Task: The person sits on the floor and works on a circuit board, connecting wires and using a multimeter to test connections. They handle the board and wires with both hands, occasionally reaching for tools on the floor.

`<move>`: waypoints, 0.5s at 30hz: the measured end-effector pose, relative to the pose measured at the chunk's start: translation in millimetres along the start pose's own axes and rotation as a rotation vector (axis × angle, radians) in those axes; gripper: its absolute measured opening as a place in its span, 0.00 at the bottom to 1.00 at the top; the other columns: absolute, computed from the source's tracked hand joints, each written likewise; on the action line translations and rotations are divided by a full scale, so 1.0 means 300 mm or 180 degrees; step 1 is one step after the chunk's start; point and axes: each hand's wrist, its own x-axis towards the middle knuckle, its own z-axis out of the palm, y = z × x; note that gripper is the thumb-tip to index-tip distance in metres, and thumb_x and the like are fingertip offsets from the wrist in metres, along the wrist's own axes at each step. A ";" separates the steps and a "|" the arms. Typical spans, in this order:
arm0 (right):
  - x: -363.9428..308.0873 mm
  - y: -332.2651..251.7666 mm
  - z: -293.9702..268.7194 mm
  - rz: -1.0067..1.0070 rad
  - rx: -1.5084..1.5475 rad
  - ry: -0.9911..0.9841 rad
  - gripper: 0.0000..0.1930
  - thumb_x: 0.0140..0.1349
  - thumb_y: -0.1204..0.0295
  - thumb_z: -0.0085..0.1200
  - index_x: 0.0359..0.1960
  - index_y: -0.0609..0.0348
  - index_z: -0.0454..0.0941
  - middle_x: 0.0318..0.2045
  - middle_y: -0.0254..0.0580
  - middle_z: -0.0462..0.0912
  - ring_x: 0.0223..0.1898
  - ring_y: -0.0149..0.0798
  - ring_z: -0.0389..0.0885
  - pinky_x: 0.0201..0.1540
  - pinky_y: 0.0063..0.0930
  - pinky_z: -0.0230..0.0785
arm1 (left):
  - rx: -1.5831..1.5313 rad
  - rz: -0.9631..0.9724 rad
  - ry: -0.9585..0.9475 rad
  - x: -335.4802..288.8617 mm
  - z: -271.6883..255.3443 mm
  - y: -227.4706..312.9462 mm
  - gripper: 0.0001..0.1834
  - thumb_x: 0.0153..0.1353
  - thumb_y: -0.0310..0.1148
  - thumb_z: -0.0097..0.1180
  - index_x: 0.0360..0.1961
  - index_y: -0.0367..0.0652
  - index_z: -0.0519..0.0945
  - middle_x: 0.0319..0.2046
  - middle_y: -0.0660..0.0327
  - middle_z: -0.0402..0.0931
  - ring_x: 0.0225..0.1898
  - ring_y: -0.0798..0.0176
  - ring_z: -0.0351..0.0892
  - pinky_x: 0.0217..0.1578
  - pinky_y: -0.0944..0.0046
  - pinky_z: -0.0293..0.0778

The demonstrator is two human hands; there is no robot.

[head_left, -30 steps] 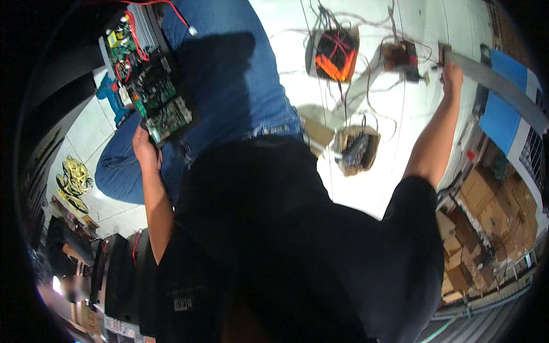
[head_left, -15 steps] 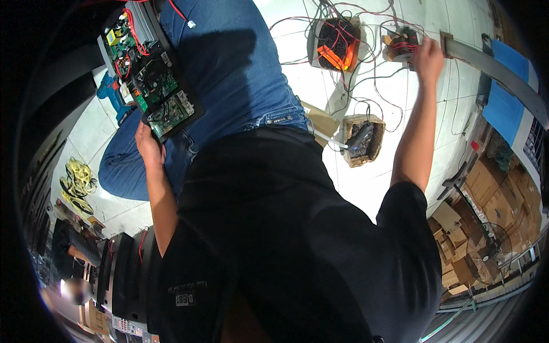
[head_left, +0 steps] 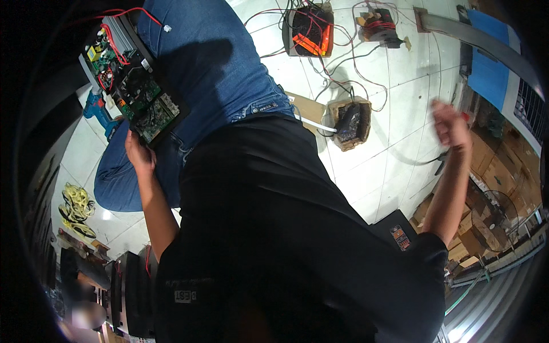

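Two hands: left hand grips circuit board; right hand blurred, grip unclear

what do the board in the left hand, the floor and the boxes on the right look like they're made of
The circuit board looks like green laminate carrying mixed parts and red plastic-coated wires, set in a grey case that may be metal. The left hand holds its lower edge. The floor looks like glossy white ceramic tile, judging by its grid of joints and its sheen. The boxes look like plain brown cardboard, matte.
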 end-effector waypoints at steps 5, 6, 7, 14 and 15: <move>0.041 0.230 0.294 0.0266 -0.0173 -0.1916 0.14 0.67 0.63 0.47 0.25 0.59 0.69 0.12 0.28 0.63 0.07 0.24 0.57 0.08 0.20 0.50 | -0.0022 0.0233 -0.0134 -0.014 0.024 0.005 0.17 0.69 0.29 0.39 0.52 0.33 0.74 0.48 0.55 0.78 0.48 0.60 0.78 0.51 0.62 0.71; 0.053 0.250 0.362 0.0111 -0.0014 -0.1661 0.16 0.68 0.62 0.46 0.26 0.59 0.70 0.13 0.28 0.63 0.08 0.23 0.58 0.10 0.20 0.52 | -0.0047 0.0236 -0.0234 -0.011 0.012 0.004 0.17 0.68 0.29 0.39 0.51 0.33 0.74 0.48 0.55 0.78 0.48 0.60 0.78 0.52 0.62 0.71; 0.100 0.318 0.425 -0.0105 -0.0065 -0.1254 0.17 0.69 0.61 0.47 0.29 0.63 0.72 0.14 0.29 0.67 0.12 0.25 0.64 0.15 0.22 0.58 | -0.0080 0.0216 -0.0348 0.001 -0.001 -0.006 0.16 0.68 0.29 0.39 0.51 0.33 0.74 0.47 0.55 0.78 0.48 0.60 0.78 0.52 0.62 0.70; 0.302 0.390 0.862 -0.1499 -0.2422 0.0668 0.09 0.61 0.70 0.49 0.33 0.63 0.79 0.28 0.57 0.82 0.34 0.59 0.83 0.37 0.47 0.75 | 0.0396 0.0357 -0.0200 0.008 0.016 0.000 0.16 0.68 0.30 0.39 0.51 0.33 0.74 0.48 0.54 0.77 0.48 0.60 0.77 0.52 0.62 0.70; 0.344 0.418 0.895 -0.1462 -0.2850 0.0663 0.09 0.60 0.71 0.49 0.33 0.62 0.80 0.29 0.56 0.83 0.34 0.57 0.83 0.37 0.46 0.76 | 0.0379 0.0409 -0.0198 0.012 0.003 -0.009 0.16 0.68 0.30 0.40 0.51 0.33 0.74 0.48 0.54 0.77 0.48 0.60 0.77 0.52 0.62 0.70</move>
